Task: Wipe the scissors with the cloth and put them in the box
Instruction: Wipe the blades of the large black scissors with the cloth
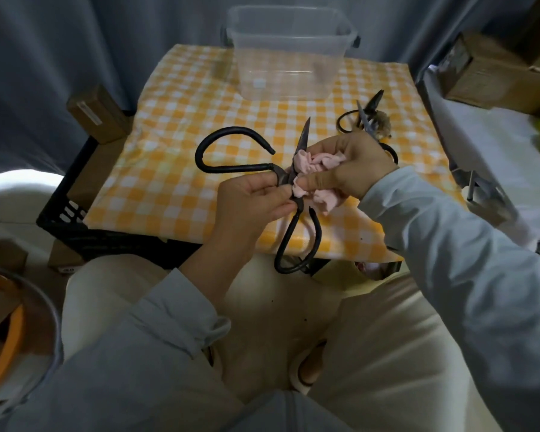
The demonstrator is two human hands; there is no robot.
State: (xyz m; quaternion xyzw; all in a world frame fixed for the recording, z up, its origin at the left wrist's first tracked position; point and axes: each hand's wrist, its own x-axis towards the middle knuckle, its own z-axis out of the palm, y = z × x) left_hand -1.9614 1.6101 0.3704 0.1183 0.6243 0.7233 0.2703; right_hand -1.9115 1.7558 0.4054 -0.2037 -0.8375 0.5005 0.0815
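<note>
Matt dark metal scissors; soft pink cloth

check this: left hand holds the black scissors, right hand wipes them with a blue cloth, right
The cloth is pink, not blue, per the head view. Otherwise yes: left hand holds the black scissors, right hand wipes them with it.

Both my forearms enter from below in sleeves that reach the wrists, and they converge at centre. My left hand rises from the lower left with its fingers curled, thumb and fingertips pinching the scissors near the pivot. My right hand comes in from the right, back uppermost and thumb stretched leftward, its fingers bunched around the cloth and pressing it against the blade. The two hands almost touch.
</note>
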